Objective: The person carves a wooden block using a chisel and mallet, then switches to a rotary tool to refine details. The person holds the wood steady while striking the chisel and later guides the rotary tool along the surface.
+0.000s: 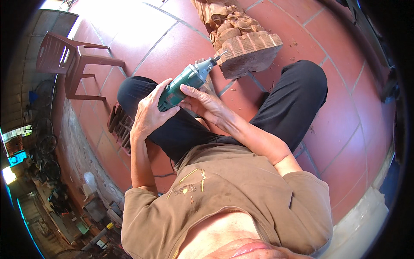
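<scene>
Your rotary tool [189, 80]: green body, grey nose section, dark collet, thin bit [222, 54] fitted. You've got it in both hands, tilted, nose up and to the right, rear end down toward you. The bit ends at your wood carving [235, 31]; can't tell from this angle if it's touching or just in front. Carving is reddish-brown, deep rounded relief, lying down, base end [252, 60] facing you: flat underside, grooved edge. Far end runs out of frame at top.

The left hand [148, 110] and right hand [205, 103] hold a green rotary tool [186, 86], bit [222, 54] toward two o'clock; carved wood [241, 49] lies at one, a chair [79, 60] at ten.
</scene>
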`<state>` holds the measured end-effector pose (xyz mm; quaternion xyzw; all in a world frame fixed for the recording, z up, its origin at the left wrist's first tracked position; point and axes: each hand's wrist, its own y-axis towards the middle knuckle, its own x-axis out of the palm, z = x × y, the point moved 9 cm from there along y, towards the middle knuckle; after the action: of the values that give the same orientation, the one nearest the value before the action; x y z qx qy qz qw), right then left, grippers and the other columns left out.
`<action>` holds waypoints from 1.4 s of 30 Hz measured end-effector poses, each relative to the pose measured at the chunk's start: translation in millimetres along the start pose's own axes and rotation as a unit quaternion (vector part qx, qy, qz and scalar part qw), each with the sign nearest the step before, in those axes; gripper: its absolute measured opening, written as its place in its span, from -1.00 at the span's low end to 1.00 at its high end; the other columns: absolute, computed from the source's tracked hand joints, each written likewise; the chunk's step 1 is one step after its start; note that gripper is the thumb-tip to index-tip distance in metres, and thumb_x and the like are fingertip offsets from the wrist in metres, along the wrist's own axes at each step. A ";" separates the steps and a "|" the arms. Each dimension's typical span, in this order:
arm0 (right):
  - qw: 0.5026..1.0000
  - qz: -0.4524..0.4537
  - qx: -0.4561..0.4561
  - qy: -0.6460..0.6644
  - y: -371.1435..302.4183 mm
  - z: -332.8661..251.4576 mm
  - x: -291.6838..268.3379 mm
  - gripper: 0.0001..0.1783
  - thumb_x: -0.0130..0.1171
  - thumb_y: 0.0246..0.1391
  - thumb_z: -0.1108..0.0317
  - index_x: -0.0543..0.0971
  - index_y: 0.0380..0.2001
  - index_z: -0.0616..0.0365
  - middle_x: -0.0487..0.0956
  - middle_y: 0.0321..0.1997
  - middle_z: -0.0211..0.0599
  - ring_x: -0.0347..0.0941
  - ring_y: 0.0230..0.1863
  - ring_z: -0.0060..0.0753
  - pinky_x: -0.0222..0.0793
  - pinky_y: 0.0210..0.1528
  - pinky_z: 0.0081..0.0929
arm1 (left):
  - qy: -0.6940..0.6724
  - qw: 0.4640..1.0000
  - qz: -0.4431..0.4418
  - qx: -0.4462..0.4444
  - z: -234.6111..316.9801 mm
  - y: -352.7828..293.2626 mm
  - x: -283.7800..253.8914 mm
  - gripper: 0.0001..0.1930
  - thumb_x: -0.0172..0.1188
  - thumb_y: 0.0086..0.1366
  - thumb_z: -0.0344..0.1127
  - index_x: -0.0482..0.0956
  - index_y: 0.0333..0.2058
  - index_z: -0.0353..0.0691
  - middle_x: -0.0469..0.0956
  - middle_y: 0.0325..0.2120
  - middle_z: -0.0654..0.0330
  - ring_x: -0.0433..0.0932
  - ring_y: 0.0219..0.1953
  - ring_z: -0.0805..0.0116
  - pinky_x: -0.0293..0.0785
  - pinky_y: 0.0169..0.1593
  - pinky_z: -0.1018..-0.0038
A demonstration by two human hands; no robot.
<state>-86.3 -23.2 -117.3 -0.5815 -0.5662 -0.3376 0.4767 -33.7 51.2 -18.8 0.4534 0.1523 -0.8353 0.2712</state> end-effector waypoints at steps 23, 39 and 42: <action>0.997 0.041 0.004 0.059 7.1 16.9 -19.7 -0.71 0.35 0.13 0.29 0.54 -0.09 -0.03 0.62 -0.10 -0.45 0.53 -0.03 -0.53 0.46 0.02 -0.40 | -0.019 0.999 -0.033 -0.025 -23.4 4.6 12.9 -0.31 0.46 -0.03 -0.21 0.45 0.12 -0.20 0.63 -0.20 -0.02 0.66 -0.17 0.05 0.55 -0.08 0.32; 0.997 0.047 0.008 0.062 4.2 18.0 -20.5 -0.71 0.36 0.12 0.28 0.55 -0.10 -0.04 0.62 -0.10 -0.45 0.52 -0.03 -0.53 0.44 0.06 -0.38 | -0.023 0.999 -0.039 -0.020 -20.0 6.9 13.7 -0.33 0.47 -0.02 -0.21 0.47 0.10 -0.20 0.64 -0.22 0.00 0.67 -0.20 0.08 0.56 -0.11 0.33; 0.997 0.045 0.006 0.067 4.4 18.0 -21.3 -0.71 0.36 0.12 0.27 0.56 -0.10 -0.04 0.62 -0.11 -0.46 0.52 -0.03 -0.53 0.43 0.08 -0.39 | -0.019 0.999 -0.040 -0.015 -20.6 8.0 14.7 -0.33 0.47 -0.02 -0.21 0.47 0.10 -0.19 0.64 -0.22 0.01 0.67 -0.20 0.09 0.56 -0.11 0.33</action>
<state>-87.4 -13.1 -143.7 -0.5796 -0.5085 -0.3503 0.5318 -21.6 50.5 -42.4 0.4266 0.1779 -0.8517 0.2471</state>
